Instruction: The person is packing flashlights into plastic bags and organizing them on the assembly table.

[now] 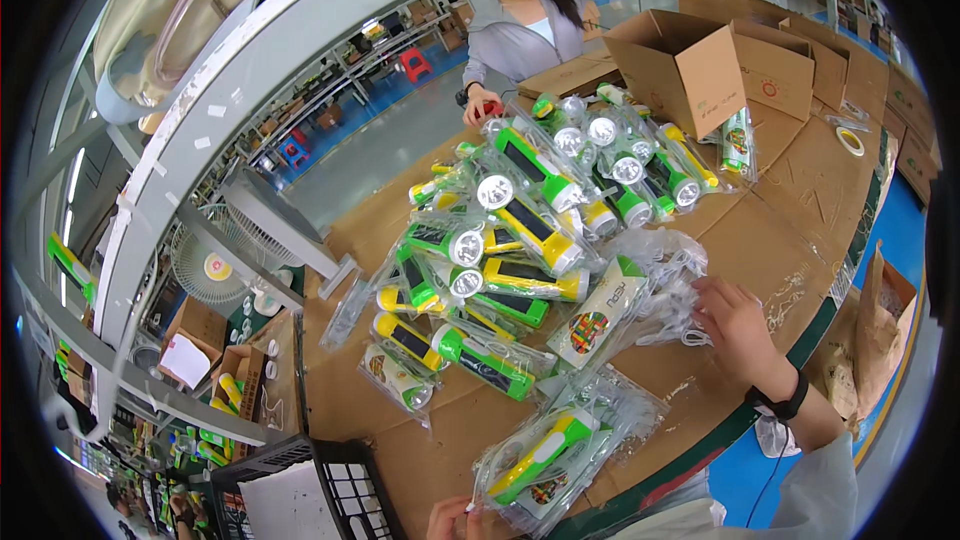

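My right hand (pixel 738 328) reaches in from the right, its bent fingertips closed on the edge of a heap of clear-bagged white cables (pixel 665 285). At the lower edge my left hand (pixel 455 518), partly cut off, has its fingers curled at the end of a clear plastic bag. Inside that bag lie a yellow-and-green flashlight (pixel 540 455) and a printed card or box. A white-and-green printed box (pixel 600 312) rests against the cables. Beyond it spreads a pile of bagged flashlights (pixel 530 230), green or yellow, several with dark panels along their bodies.
A co-worker's hand (pixel 482 105) touches the pile's far side. Open cardboard boxes (pixel 690 70) stand at the far right, near a tape roll (pixel 850 142). A black plastic crate (pixel 350 490) sits at the lower left. A grey metal frame (pixel 180 170) rises along the left.
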`<state>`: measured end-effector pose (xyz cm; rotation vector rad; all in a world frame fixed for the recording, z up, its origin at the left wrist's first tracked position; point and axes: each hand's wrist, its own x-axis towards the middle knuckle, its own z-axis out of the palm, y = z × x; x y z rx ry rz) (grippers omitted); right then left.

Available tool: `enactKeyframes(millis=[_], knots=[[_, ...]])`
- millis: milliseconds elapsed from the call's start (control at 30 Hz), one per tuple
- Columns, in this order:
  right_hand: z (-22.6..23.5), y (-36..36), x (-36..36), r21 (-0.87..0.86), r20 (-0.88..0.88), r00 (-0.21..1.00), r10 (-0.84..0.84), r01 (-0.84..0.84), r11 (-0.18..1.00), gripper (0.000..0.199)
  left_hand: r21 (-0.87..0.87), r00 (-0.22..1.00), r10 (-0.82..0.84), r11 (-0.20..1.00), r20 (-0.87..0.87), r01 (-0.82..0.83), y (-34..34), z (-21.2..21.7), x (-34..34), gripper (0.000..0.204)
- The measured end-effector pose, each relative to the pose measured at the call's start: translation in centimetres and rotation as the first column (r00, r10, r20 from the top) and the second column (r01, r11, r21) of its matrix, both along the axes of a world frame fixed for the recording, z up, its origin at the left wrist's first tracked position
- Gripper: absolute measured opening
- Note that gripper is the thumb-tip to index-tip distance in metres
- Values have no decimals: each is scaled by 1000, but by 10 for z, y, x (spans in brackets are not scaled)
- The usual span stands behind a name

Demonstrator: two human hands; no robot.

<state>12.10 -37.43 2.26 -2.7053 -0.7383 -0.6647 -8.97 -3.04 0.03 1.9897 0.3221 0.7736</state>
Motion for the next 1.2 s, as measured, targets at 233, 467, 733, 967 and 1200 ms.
enactKeyframes(millis=[233,467,733,967,1200], knots=[[30,93,8,446,-115,827,550,-452,773,18,-38,999,37,999,-4,-37,-4,0,10,11],[45,189,-21,-31,-123,415,901,-909,415,19,35,989,149,988,21,-150,-20,30,18,12],[72,205,-33,220,45,233,971,-951,218,19,243,985,-9,969,171,-33,-51,48,30,19],[73,173,-21,108,96,161,982,-983,150,16,474,979,-7,875,205,-93,-57,58,26,15],[71,172,14,150,-8,239,971,-960,238,26,12,681,566,765,464,-644,1,71,-9,23]])
